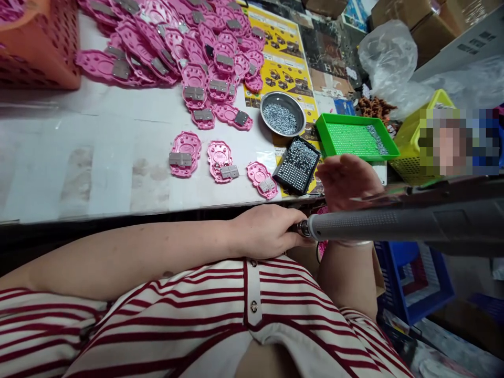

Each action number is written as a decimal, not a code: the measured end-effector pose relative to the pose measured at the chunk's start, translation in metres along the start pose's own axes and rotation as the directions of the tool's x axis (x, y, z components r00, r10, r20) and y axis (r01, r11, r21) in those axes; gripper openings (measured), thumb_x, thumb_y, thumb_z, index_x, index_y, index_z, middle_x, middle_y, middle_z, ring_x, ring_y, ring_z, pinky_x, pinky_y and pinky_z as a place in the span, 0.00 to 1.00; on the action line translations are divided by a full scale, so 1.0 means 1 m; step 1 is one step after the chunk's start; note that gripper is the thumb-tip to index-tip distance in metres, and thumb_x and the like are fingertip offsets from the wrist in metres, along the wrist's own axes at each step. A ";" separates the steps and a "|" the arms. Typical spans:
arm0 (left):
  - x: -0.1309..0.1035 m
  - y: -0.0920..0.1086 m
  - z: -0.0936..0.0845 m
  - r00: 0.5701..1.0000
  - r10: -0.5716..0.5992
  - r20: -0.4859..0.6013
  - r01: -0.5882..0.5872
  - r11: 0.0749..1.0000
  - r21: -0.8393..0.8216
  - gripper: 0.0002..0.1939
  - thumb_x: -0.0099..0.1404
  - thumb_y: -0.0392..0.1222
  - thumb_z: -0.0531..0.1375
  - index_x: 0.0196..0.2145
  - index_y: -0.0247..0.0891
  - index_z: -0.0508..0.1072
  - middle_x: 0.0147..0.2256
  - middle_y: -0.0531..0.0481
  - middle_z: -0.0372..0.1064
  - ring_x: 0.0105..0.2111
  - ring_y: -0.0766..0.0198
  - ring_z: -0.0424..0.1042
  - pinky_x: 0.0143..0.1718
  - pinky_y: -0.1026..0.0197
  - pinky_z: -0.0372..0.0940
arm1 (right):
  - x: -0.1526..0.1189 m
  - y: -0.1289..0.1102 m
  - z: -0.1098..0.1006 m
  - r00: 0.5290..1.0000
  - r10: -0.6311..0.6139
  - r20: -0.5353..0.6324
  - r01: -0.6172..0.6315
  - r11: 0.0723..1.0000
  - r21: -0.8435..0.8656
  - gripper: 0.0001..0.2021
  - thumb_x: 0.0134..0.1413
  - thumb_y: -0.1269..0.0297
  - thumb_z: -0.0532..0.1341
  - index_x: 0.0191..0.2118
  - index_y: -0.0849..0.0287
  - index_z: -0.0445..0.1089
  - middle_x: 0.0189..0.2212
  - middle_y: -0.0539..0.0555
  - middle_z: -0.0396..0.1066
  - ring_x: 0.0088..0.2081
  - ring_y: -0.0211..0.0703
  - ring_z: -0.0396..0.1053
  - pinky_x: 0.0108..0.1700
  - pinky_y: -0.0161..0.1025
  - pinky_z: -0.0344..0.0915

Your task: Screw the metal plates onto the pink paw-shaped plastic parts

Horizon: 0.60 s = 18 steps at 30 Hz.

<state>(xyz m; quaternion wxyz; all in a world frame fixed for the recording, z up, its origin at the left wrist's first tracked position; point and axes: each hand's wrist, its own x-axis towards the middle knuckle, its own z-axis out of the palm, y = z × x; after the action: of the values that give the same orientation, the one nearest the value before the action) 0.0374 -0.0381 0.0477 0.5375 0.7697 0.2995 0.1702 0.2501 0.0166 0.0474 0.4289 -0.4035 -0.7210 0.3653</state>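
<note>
My left hand (271, 231) reaches in from the left along the table's front edge. Its fingers are closed around the tip end of a grey electric screwdriver (366, 224), whose body runs off to the right. Behind the tool, my right hand (348, 181) is raised with its fingers stretched out, apparently holding nothing; the tool covers part of its wrist. Close to both hands lies a black perforated tray (298, 167) of small screws. Three pink plastic casings with grey plates lie in a front row: a left one (191, 147), a middle one (218, 153) and a right one (258, 176).
A heap of pink casings (197, 47) covers the back of the white table (110, 136). An orange basket (43, 47) stands far left. To the right are a metal bowl (265, 123) of screws, a green tray (328, 136), a yellow basket (407, 152) and, lower down, blue crates (394, 299).
</note>
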 end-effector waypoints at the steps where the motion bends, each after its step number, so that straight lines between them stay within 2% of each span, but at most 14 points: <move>1: 0.001 -0.001 0.001 1.000 0.001 -0.022 -0.001 1.000 0.005 0.12 0.71 0.48 0.59 0.46 0.40 0.76 0.42 0.49 0.80 0.41 0.56 0.77 0.40 0.59 0.67 | -0.008 -0.011 0.003 0.999 -0.032 0.015 0.031 0.998 0.062 0.24 0.61 0.37 0.48 0.58 0.32 0.67 0.46 0.48 0.78 0.44 0.42 0.78 0.47 0.46 0.77; 3: 0.005 -0.003 0.003 0.998 0.023 -0.057 -0.022 0.999 0.024 0.14 0.71 0.48 0.59 0.48 0.39 0.76 0.45 0.47 0.79 0.43 0.55 0.77 0.41 0.58 0.68 | -0.018 -0.028 0.009 0.976 -0.119 0.184 0.069 0.963 0.260 0.32 0.52 0.34 0.58 0.60 0.39 0.67 0.41 0.52 0.80 0.36 0.44 0.79 0.35 0.42 0.78; 5: 0.008 -0.008 0.003 0.996 0.059 -0.074 -0.055 0.997 0.059 0.13 0.71 0.46 0.59 0.48 0.38 0.75 0.46 0.46 0.79 0.44 0.56 0.77 0.41 0.59 0.68 | -0.019 -0.041 0.014 0.957 -0.172 0.232 0.087 0.938 0.336 0.33 0.50 0.41 0.64 0.60 0.48 0.68 0.33 0.52 0.79 0.31 0.43 0.77 0.34 0.40 0.77; 6: 0.009 -0.013 0.003 0.992 0.088 -0.096 -0.078 0.992 0.102 0.13 0.71 0.44 0.60 0.49 0.37 0.75 0.47 0.46 0.79 0.44 0.57 0.77 0.42 0.59 0.68 | -0.018 -0.045 0.015 0.958 -0.190 0.214 0.104 0.928 0.356 0.31 0.50 0.46 0.66 0.59 0.51 0.70 0.29 0.51 0.78 0.30 0.41 0.76 0.37 0.40 0.77; 8: 0.008 -0.025 -0.001 0.968 0.154 -0.197 -0.098 0.958 0.268 0.15 0.69 0.44 0.63 0.51 0.35 0.75 0.47 0.45 0.78 0.45 0.55 0.76 0.47 0.56 0.68 | -0.013 -0.051 0.016 0.974 -0.200 0.108 0.146 0.915 0.377 0.24 0.50 0.55 0.68 0.54 0.54 0.74 0.24 0.48 0.74 0.27 0.39 0.73 0.39 0.39 0.77; 9: 0.007 -0.032 -0.003 0.941 0.201 -0.273 -0.085 0.920 0.383 0.18 0.69 0.45 0.64 0.52 0.33 0.74 0.48 0.43 0.78 0.47 0.53 0.75 0.50 0.54 0.67 | -0.010 -0.052 0.016 0.979 -0.196 0.048 0.162 0.905 0.393 0.22 0.48 0.59 0.68 0.52 0.55 0.75 0.22 0.48 0.72 0.25 0.38 0.72 0.38 0.38 0.76; 11: 0.005 -0.048 -0.009 0.870 0.271 -0.411 0.020 0.814 0.580 0.20 0.69 0.46 0.64 0.52 0.31 0.74 0.50 0.39 0.76 0.50 0.49 0.72 0.54 0.49 0.64 | -0.007 -0.054 0.015 0.983 -0.171 -0.063 0.181 0.889 0.421 0.20 0.45 0.64 0.68 0.47 0.57 0.77 0.19 0.46 0.69 0.21 0.37 0.69 0.30 0.37 0.73; 13: 0.002 -0.061 -0.012 0.823 0.292 -0.488 0.144 0.723 0.676 0.22 0.67 0.51 0.64 0.51 0.31 0.75 0.50 0.38 0.76 0.48 0.46 0.71 0.52 0.46 0.64 | -0.005 -0.053 0.014 0.976 -0.148 -0.158 0.202 0.881 0.427 0.17 0.44 0.66 0.68 0.44 0.58 0.78 0.16 0.45 0.65 0.17 0.35 0.64 0.22 0.37 0.67; 15: 0.002 -0.068 -0.013 0.810 0.290 -0.510 0.218 0.659 0.720 0.29 0.64 0.60 0.65 0.50 0.32 0.75 0.48 0.38 0.76 0.46 0.44 0.70 0.50 0.44 0.63 | -0.006 -0.050 0.017 0.954 -0.142 -0.262 0.243 0.880 0.407 0.14 0.47 0.63 0.68 0.42 0.56 0.78 0.15 0.43 0.63 0.15 0.34 0.61 0.18 0.36 0.63; 18: 0.005 -0.070 -0.010 0.830 0.259 -0.494 0.263 0.600 0.755 0.34 0.61 0.68 0.63 0.47 0.32 0.75 0.45 0.37 0.76 0.44 0.43 0.70 0.53 0.40 0.61 | -0.007 -0.044 0.024 0.893 -0.145 -0.425 0.304 0.892 0.335 0.10 0.49 0.59 0.67 0.39 0.52 0.78 0.16 0.42 0.63 0.16 0.32 0.61 0.20 0.36 0.63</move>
<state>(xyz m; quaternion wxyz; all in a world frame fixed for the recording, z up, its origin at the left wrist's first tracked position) 0.0158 -0.0104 -0.0144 0.0233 0.8411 0.4871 0.2339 0.2189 -0.0116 0.0746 0.6756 -0.2854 -0.5756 0.3617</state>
